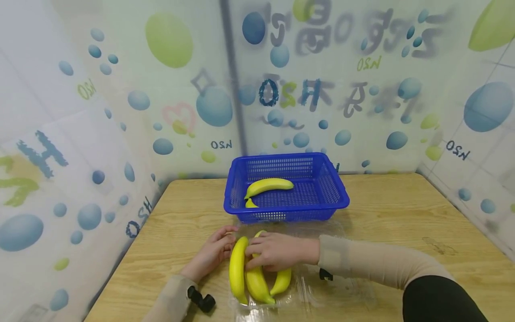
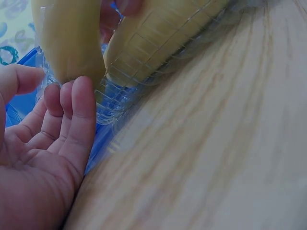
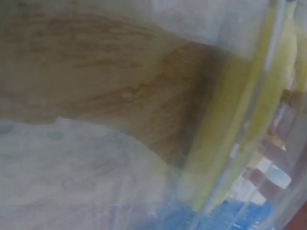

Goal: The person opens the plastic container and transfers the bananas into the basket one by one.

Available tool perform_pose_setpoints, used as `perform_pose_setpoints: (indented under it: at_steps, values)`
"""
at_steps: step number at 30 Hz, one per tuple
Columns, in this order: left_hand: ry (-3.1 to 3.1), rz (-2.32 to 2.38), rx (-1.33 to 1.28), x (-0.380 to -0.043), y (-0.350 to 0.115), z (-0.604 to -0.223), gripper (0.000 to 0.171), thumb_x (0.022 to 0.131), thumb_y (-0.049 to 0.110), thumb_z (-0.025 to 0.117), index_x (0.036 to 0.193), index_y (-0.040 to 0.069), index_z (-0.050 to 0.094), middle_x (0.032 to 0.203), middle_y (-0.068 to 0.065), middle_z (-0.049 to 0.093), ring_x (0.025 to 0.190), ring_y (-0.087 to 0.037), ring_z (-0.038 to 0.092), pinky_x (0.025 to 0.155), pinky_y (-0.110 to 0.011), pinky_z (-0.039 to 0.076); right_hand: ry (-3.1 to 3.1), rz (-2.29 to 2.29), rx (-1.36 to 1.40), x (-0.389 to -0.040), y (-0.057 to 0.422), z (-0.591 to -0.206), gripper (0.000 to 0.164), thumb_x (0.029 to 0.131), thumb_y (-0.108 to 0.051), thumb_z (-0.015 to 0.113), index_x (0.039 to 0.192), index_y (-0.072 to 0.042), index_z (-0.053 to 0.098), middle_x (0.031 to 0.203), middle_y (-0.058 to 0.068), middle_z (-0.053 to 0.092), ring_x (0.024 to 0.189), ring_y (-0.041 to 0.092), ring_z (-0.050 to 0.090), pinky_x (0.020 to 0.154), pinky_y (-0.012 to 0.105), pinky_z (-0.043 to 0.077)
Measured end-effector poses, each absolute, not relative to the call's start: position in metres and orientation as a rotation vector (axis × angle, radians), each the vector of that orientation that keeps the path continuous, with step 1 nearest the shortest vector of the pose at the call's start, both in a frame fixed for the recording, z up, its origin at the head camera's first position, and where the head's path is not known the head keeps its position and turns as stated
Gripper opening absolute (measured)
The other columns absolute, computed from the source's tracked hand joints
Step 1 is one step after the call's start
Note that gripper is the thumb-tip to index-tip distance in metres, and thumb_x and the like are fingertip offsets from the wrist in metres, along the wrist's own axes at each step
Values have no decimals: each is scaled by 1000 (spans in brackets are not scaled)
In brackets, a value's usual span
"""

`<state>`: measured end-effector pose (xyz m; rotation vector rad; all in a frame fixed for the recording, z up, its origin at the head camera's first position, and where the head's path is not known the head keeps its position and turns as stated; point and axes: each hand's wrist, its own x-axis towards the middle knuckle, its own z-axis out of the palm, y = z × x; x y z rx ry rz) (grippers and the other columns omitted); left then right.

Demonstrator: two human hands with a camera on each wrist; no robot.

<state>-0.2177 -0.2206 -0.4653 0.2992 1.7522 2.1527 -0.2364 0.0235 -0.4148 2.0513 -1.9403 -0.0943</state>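
Several yellow bananas lie in a clear plastic box on the table: a left banana (image 1: 238,270), a middle banana (image 1: 257,284) and a right banana (image 1: 282,281). My right hand (image 1: 277,251) reaches over them from the right, its fingers bent round the middle banana. On the box's left side is my left hand (image 1: 215,250). In the left wrist view its slightly bent fingers (image 2: 82,108) rest near the box's ridged wall (image 2: 117,108), thumb apart, with nothing gripped. Through clear plastic, the right wrist view shows a blurred banana (image 3: 225,124).
Behind the box stands a blue basket (image 1: 287,209) with a curved banana (image 1: 269,184) and part of another banana (image 1: 251,204) inside. Clear plastic (image 1: 338,286) spreads right of the bananas over the wooden table (image 1: 402,214). A patterned curtain (image 1: 181,112) hangs behind.
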Motion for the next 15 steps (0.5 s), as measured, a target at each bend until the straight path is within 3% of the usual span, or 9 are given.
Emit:
perform_pose_setpoints:
  at_steps: [10, 15]
  values:
    - [1745, 2144, 319, -218, -222, -466, 29, 101, 11, 46, 128, 2, 41, 86, 1, 57, 73, -9, 57, 72, -27, 52, -1884, -127, 1989, -238, 22, -419, 29, 87, -25, 69, 115, -30, 66, 108, -6, 55, 104, 11, 52, 86, 26, 42]
    - [1753, 2134, 331, -217, -222, -467, 29, 101, 13, 47, 127, 3, 41, 90, 0, 59, 77, -10, 60, 76, -29, 52, -1872, -131, 1996, -238, 25, -417, 32, 87, -29, 70, 119, -30, 64, 117, -4, 57, 111, 12, 51, 92, 27, 41]
